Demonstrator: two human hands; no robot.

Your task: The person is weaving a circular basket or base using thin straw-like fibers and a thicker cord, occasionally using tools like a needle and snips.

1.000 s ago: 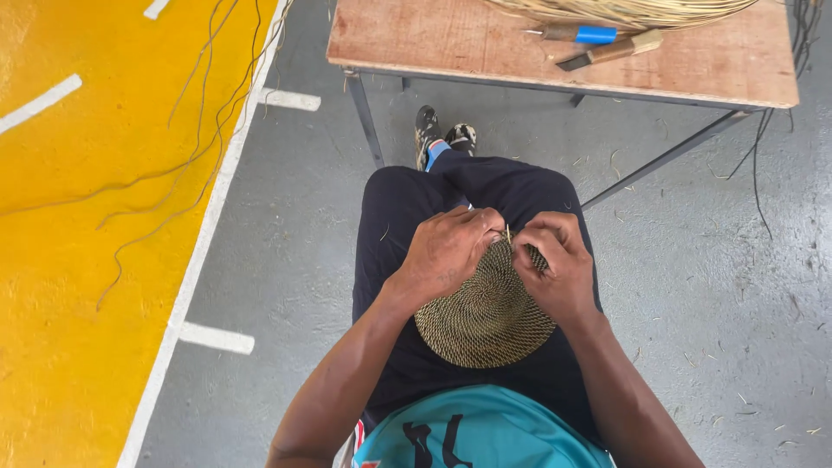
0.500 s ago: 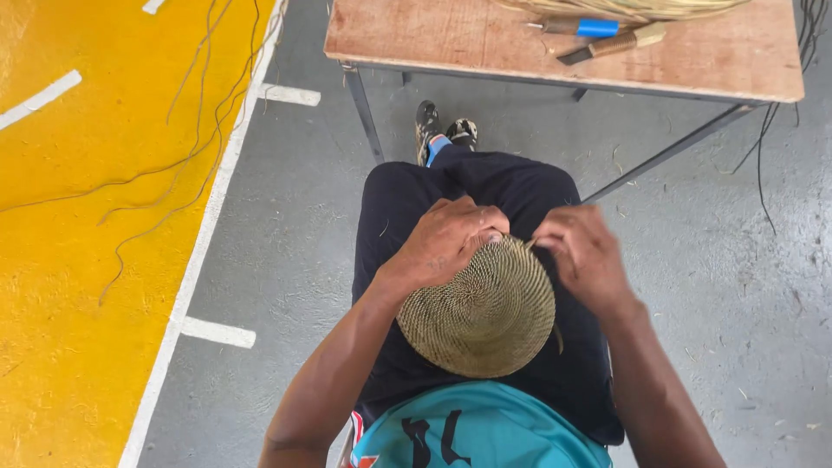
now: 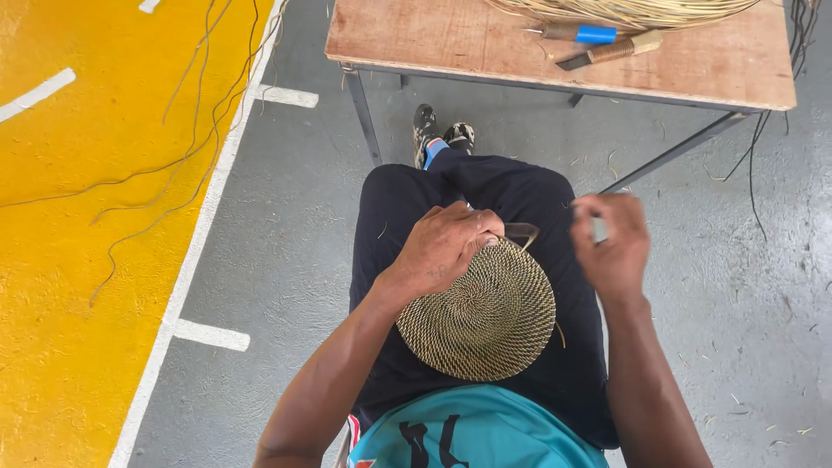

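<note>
Your left hand [image 3: 446, 247] grips the round woven coil disc [image 3: 478, 314] at its top edge, flat on your lap; right hand [image 3: 611, 243] pinches a strand, pulled right.

Coiled woven-fibre disc [image 3: 478, 319], matt; bare plywood table [image 3: 485, 43].

One wooden table [image 3: 485, 43] is seen. Two tools [image 3: 598, 43] are counted on it, beside one bundle of cane [image 3: 624, 10]. Below the table, one woven disc [image 3: 481, 321], two hands [image 3: 446, 247] and two shoes [image 3: 442, 137] are recorded.
</note>
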